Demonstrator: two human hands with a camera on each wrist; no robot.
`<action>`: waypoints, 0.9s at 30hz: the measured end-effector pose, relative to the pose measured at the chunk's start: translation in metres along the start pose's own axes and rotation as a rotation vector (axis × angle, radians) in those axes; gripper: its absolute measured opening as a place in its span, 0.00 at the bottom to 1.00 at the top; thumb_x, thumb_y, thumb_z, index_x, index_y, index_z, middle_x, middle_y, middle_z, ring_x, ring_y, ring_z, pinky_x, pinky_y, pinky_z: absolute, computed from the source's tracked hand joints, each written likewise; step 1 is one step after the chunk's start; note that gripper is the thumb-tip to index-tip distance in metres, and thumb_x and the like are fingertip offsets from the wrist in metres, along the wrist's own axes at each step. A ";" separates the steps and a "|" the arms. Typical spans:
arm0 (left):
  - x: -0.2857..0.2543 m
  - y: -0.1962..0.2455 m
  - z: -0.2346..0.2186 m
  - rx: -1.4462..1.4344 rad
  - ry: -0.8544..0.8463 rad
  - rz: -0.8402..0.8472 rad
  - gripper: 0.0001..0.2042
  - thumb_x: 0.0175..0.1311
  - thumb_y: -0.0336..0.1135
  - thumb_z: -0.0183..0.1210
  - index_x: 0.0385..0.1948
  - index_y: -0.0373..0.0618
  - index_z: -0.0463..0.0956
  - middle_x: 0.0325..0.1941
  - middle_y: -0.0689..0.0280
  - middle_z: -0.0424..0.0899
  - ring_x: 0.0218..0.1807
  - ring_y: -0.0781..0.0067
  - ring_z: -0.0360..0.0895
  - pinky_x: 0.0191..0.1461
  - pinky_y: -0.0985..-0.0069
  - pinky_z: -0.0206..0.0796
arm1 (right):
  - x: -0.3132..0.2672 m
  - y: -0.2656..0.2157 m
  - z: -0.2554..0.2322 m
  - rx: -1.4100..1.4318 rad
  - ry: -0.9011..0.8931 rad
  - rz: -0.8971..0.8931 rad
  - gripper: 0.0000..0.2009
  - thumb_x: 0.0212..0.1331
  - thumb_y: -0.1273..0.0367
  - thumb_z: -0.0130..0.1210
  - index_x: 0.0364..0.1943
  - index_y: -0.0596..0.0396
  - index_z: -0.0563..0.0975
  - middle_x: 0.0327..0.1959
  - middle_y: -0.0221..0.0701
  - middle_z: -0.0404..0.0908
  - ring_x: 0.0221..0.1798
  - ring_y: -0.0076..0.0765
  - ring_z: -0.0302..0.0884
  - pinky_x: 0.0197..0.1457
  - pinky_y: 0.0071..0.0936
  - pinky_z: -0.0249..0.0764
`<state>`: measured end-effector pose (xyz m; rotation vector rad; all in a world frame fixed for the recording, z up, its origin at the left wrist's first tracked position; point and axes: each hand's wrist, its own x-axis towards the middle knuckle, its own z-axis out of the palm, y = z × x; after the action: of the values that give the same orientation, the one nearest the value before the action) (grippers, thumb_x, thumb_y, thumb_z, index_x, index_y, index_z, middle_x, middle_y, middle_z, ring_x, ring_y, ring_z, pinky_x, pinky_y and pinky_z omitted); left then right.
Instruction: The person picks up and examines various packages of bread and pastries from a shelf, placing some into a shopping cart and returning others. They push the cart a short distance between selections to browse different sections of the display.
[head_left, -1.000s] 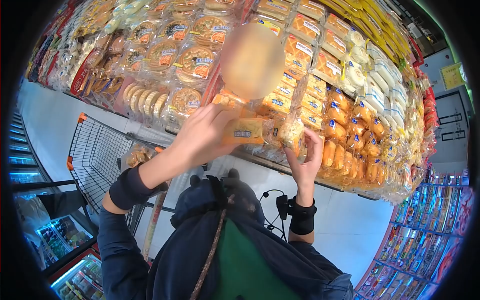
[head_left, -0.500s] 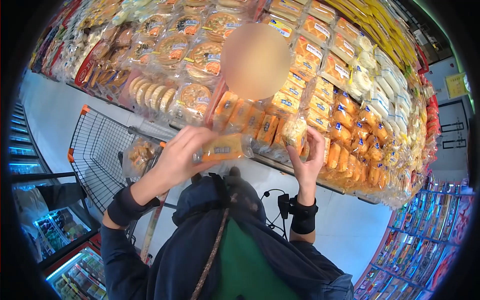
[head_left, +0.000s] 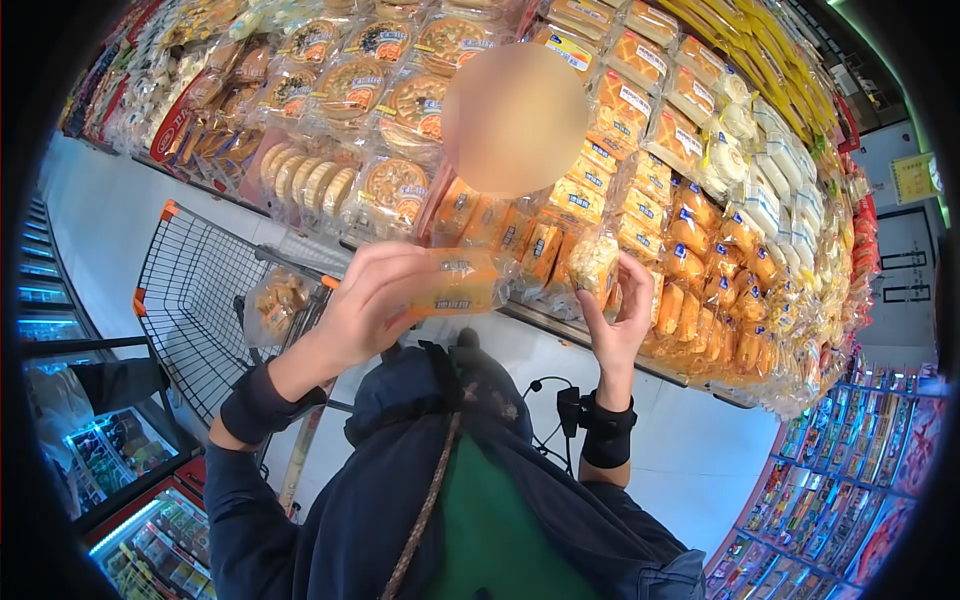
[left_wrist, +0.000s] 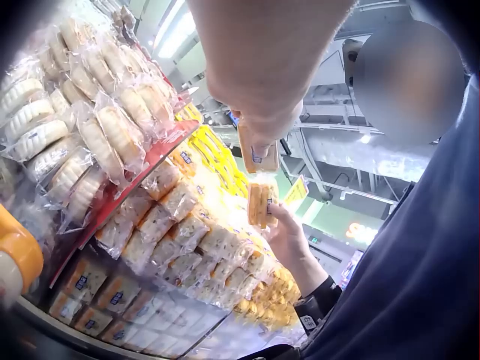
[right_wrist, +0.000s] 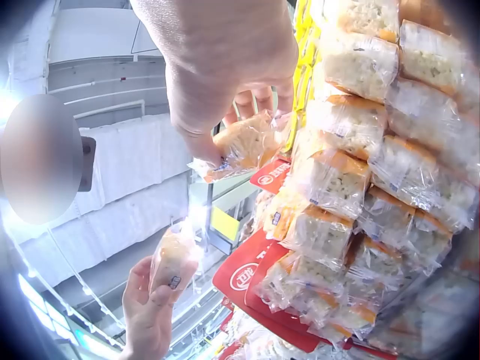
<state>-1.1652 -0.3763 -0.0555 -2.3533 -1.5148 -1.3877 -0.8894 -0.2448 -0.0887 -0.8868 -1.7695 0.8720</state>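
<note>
My left hand [head_left: 375, 295] grips an orange-wrapped sachima pack [head_left: 460, 285] by its left end, out in front of the display's near edge. In the left wrist view the same pack [left_wrist: 259, 155] hangs below that hand. My right hand [head_left: 622, 315] pinches a second sachima pack [head_left: 593, 262], pale and crumbly through clear film, between thumb and fingers. It stays near the front row of orange packs [head_left: 540, 252]. The right wrist view shows this pack [right_wrist: 247, 146] close up, with the left hand [right_wrist: 146, 307] and its pack [right_wrist: 174, 262] lower down.
Stacked wrapped pastries [head_left: 640, 215] and round packaged cakes [head_left: 395, 190] cover the display in front. A wire shopping cart [head_left: 195, 310] with orange corners stands at the left, a bag of food [head_left: 280, 305] hanging by its handle. Lit coolers [head_left: 160, 550] lie beyond at lower left.
My left hand has drawn its sachima pack back and to the left, away from the front row, and since tilted it so two labels show. The right hand barely moves, holding its pack throughout.
</note>
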 end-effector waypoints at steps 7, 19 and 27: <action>-0.002 0.000 0.003 0.000 0.090 0.096 0.29 0.27 0.18 0.66 0.43 0.41 0.77 0.50 0.62 0.74 0.53 0.58 0.71 0.51 0.66 0.67 | -0.001 0.000 0.000 -0.018 -0.006 -0.015 0.29 0.43 0.75 0.67 0.53 0.57 0.69 0.51 0.34 0.70 0.54 0.32 0.68 0.60 0.29 0.62; 0.004 0.006 -0.004 -0.102 -0.051 -0.076 0.30 0.34 0.24 0.71 0.47 0.39 0.72 0.48 0.59 0.75 0.48 0.55 0.73 0.50 0.65 0.67 | 0.084 -0.034 -0.091 -0.542 -0.019 -0.139 0.26 0.44 0.73 0.66 0.52 0.56 0.72 0.49 0.36 0.75 0.54 0.36 0.72 0.58 0.30 0.66; 0.003 0.009 -0.002 -0.106 -0.051 -0.081 0.29 0.35 0.24 0.71 0.47 0.40 0.72 0.47 0.59 0.76 0.48 0.56 0.73 0.51 0.65 0.67 | 0.170 -0.012 -0.137 -0.699 -0.230 -0.180 0.25 0.45 0.71 0.65 0.51 0.55 0.72 0.45 0.36 0.76 0.51 0.38 0.71 0.57 0.30 0.65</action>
<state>-1.1593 -0.3797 -0.0480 -2.4316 -1.6054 -1.4722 -0.8134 -0.0811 0.0351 -1.0637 -2.3711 0.2264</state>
